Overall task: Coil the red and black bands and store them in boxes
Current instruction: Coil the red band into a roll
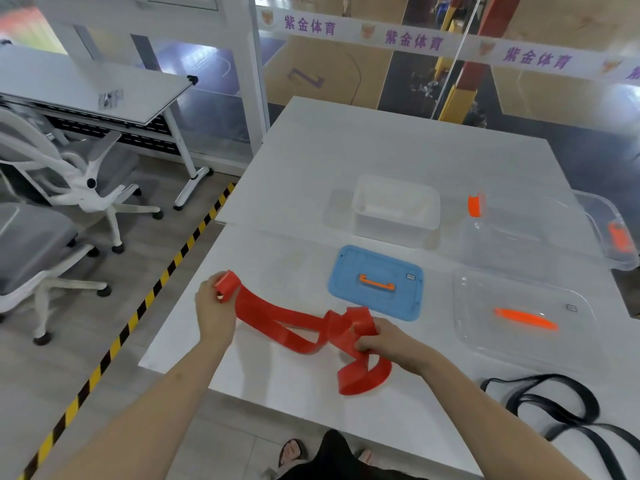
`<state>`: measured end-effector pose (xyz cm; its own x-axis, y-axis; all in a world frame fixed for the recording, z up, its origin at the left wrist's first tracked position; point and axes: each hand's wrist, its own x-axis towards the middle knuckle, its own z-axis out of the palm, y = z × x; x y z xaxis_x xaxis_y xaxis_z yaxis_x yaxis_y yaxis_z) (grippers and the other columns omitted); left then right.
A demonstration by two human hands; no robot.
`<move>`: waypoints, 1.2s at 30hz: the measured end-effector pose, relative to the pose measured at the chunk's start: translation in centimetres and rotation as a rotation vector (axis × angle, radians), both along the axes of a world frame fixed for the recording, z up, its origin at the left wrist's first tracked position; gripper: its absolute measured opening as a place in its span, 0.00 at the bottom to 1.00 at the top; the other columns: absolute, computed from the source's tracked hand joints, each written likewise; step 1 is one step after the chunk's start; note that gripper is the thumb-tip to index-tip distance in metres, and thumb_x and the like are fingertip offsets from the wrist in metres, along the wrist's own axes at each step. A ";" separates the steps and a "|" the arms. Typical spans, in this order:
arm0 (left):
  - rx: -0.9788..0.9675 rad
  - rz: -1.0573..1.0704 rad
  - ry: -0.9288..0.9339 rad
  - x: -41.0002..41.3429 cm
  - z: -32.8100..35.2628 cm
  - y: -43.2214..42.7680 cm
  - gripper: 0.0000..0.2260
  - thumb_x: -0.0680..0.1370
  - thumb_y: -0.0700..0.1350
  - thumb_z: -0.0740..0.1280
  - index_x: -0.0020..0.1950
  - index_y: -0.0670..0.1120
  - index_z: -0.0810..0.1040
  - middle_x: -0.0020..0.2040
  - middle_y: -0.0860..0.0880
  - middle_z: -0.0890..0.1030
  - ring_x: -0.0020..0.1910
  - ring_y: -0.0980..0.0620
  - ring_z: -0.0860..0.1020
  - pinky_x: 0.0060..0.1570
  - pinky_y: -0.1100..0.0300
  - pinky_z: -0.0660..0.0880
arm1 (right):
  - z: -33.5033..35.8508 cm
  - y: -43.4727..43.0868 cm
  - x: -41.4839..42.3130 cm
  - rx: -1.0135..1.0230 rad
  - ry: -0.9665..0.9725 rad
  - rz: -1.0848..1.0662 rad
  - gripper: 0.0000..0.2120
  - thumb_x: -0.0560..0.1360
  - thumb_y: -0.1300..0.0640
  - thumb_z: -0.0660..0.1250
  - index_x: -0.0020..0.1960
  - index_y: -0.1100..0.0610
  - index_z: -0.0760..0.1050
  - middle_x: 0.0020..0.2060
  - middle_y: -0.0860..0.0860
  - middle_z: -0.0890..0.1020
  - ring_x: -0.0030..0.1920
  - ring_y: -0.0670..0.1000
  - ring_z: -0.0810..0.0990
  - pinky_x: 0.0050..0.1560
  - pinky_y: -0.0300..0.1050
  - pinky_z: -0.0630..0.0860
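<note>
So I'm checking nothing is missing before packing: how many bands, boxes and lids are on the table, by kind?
Bands: 2, the red band, held in the left hand and right hand, and the black band.
Boxes: 3, a white box and two clear boxes.
Lids: 2, a blue lid and a clear lid.
Total: 7.

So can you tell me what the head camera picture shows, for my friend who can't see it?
Two bare hands hold a long red stretchy band over a white table: the left hand grips a small rolled end, the right hand pinches the tangled rest of the red stretchy band. Behind lie a blue plastic lid, a white plastic box and clear boxes; a black band waits at the right.
</note>
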<state>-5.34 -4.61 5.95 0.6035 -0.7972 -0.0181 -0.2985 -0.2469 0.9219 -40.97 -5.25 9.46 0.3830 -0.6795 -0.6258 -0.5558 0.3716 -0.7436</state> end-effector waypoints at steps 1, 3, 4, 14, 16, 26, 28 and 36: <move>0.048 -0.061 -0.017 -0.3 -0.6 0.3 0.16 0.76 0.39 0.74 0.62 0.51 0.80 0.57 0.47 0.80 0.56 0.48 0.79 0.57 0.51 0.78 | -0.4 0.0 0.1 0.015 -0.003 -0.011 0.15 0.68 0.56 0.71 0.51 0.64 0.77 0.42 0.52 0.80 0.45 0.50 0.78 0.57 0.54 0.82; 0.225 -0.214 -0.104 -1.0 -2.4 1.3 0.21 0.72 0.36 0.76 0.63 0.49 0.79 0.56 0.45 0.81 0.56 0.43 0.80 0.58 0.46 0.79 | -1.2 0.2 0.2 0.052 0.053 -0.002 0.20 0.69 0.55 0.73 0.58 0.61 0.80 0.45 0.52 0.84 0.46 0.49 0.81 0.60 0.57 0.82; 0.314 -0.282 -0.147 -1.3 -3.4 2.0 0.23 0.71 0.36 0.76 0.64 0.48 0.78 0.56 0.45 0.81 0.56 0.41 0.80 0.59 0.46 0.78 | -1.3 0.4 0.2 0.056 0.092 0.010 0.20 0.69 0.54 0.73 0.60 0.58 0.80 0.46 0.51 0.85 0.45 0.49 0.82 0.58 0.56 0.82; 0.842 -0.804 -0.449 -4.5 -7.1 5.4 0.38 0.75 0.39 0.70 0.82 0.54 0.57 0.84 0.42 0.48 0.82 0.38 0.46 0.79 0.48 0.55 | -2.5 1.5 -0.7 0.005 0.130 -0.176 0.22 0.71 0.52 0.77 0.62 0.49 0.73 0.55 0.49 0.85 0.54 0.50 0.85 0.58 0.51 0.84; 0.828 -0.791 -0.457 -4.7 -7.4 5.7 0.35 0.77 0.41 0.69 0.81 0.54 0.59 0.83 0.42 0.50 0.82 0.38 0.48 0.78 0.48 0.56 | -2.3 1.4 -1.0 0.014 0.092 -0.226 0.23 0.71 0.54 0.77 0.63 0.50 0.74 0.56 0.49 0.86 0.54 0.50 0.86 0.57 0.50 0.85; 0.457 -0.841 -0.120 -11.4 -1.9 6.6 0.21 0.79 0.60 0.68 0.70 0.55 0.76 0.65 0.60 0.77 0.65 0.60 0.75 0.65 0.61 0.71 | -1.6 0.9 -0.9 0.012 -0.175 -0.356 0.20 0.73 0.59 0.77 0.64 0.52 0.80 0.53 0.52 0.89 0.55 0.54 0.88 0.58 0.54 0.85; 0.478 -0.948 -0.027 -13.8 -0.4 7.0 0.24 0.76 0.66 0.68 0.69 0.59 0.76 0.65 0.64 0.77 0.64 0.66 0.74 0.63 0.64 0.70 | -0.9 0.8 -0.6 0.018 -0.264 -0.397 0.16 0.77 0.63 0.73 0.63 0.53 0.81 0.52 0.53 0.89 0.52 0.53 0.88 0.49 0.48 0.84; 0.319 -0.700 0.182 -15.9 1.0 6.7 0.06 0.79 0.47 0.68 0.45 0.47 0.80 0.39 0.45 0.82 0.39 0.54 0.79 0.43 0.43 0.78 | -0.2 0.0 -1.3 0.174 -0.512 -0.566 0.12 0.82 0.66 0.67 0.64 0.64 0.80 0.55 0.63 0.86 0.54 0.60 0.85 0.58 0.54 0.84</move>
<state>-21.29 2.12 6.96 -0.0708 -0.9301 -0.3603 -0.3335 -0.3184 0.8874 -42.27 -5.24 9.31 0.2768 -0.7661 -0.5800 0.1495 0.6306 -0.7616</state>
